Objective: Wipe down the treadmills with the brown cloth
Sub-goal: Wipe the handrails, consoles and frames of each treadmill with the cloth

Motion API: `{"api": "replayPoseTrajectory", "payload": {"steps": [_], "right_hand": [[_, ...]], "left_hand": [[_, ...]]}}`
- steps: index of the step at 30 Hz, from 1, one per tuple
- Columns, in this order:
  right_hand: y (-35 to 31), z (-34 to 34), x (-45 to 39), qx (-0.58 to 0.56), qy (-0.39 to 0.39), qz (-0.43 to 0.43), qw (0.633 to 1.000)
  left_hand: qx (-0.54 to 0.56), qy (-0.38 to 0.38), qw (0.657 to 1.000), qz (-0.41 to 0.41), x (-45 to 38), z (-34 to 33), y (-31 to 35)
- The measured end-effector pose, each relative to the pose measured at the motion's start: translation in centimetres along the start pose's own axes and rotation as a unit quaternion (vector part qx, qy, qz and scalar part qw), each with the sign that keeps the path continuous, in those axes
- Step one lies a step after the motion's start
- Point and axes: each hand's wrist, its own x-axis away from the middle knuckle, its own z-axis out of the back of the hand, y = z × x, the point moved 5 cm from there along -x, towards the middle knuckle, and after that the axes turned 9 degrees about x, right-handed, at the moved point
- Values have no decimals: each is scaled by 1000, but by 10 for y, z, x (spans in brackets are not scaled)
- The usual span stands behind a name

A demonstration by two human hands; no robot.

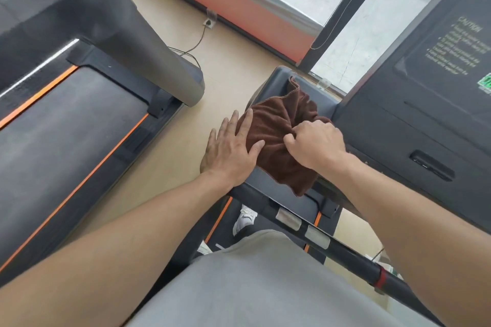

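Observation:
The brown cloth [279,130] lies bunched over the left handrail of the treadmill [414,125] I stand on, next to its dark console. My right hand [316,142] is clenched on a fold of the cloth near its middle. My left hand [229,150] lies flat with fingers spread, its fingertips pressing the cloth's left edge. Part of the cloth hangs down over the rail below my right wrist. The rail under the cloth is hidden.
A second treadmill [74,125] with orange belt stripes stands to the left across a strip of beige floor [225,66]. A power cord [198,41] runs to a floor socket by the window wall. The handlebar [332,241] with silver sensors crosses below my arms.

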Motion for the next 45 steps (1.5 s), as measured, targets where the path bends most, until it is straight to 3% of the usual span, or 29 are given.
{"api": "replayPoseTrajectory", "payload": {"steps": [2,6,9,12,18,26,33,36,38,40,45], "right_hand": [[-18,-2,0,42,-27,-8,999],[-23,-33,-15,-45,-95,-39,994],[-26,-48,-11,-127,19,-48,991],[-40,-47,-1,-89,128,-32,987],[-38,-42,-34,-104,103,61,987],[-30,-15,-112,-87,112,20,990],[-24,12,-160,-106,97,70,987],[-24,17,-164,-115,112,89,983],[-26,14,-156,-96,118,114,982],[-37,5,-137,-81,123,147,978],[-93,-23,-41,-83,137,246,956]], "left_hand": [[3,5,1000,3,1,0,-1],[10,12,1000,9,-1,1,-1],[10,12,1000,12,-1,-1,0],[23,15,999,31,-1,-1,-2],[74,52,993,72,1,2,-4],[32,31,995,90,-2,1,-4],[0,51,995,90,-5,-1,-4],[64,72,991,90,-3,6,-2],[178,136,970,98,-2,15,-6],[284,241,920,123,4,23,-16],[401,382,818,158,28,38,-24]]}}
